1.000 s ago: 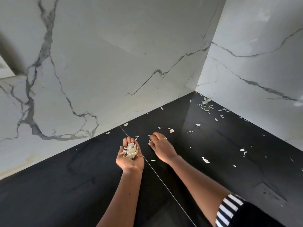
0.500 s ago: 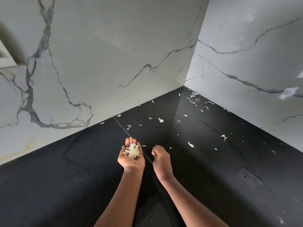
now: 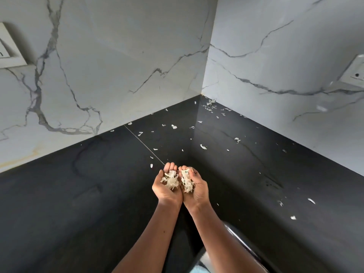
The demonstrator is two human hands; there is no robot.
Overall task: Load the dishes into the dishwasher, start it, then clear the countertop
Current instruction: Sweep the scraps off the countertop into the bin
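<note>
Entry: I log left hand (image 3: 166, 191) and right hand (image 3: 197, 191) cupped together, cradling pale papery peel scraps (image 3: 171, 180); loose white flakes (image 3: 203, 146) on glossy black countertop (image 3: 78, 194) lie twelve-to-two o'clock, right hand nearer.

The right hand (image 3: 195, 189) was lifted off the desk (image 3: 78, 194), turned palm up and brought against the left hand (image 3: 167, 191), so that the two were held side by side. A small heap of pale scraps (image 3: 187, 181) was now cupped under its curled fingers (image 3: 192, 171). Both hands were drawn back from the corner, toward the person.
</note>
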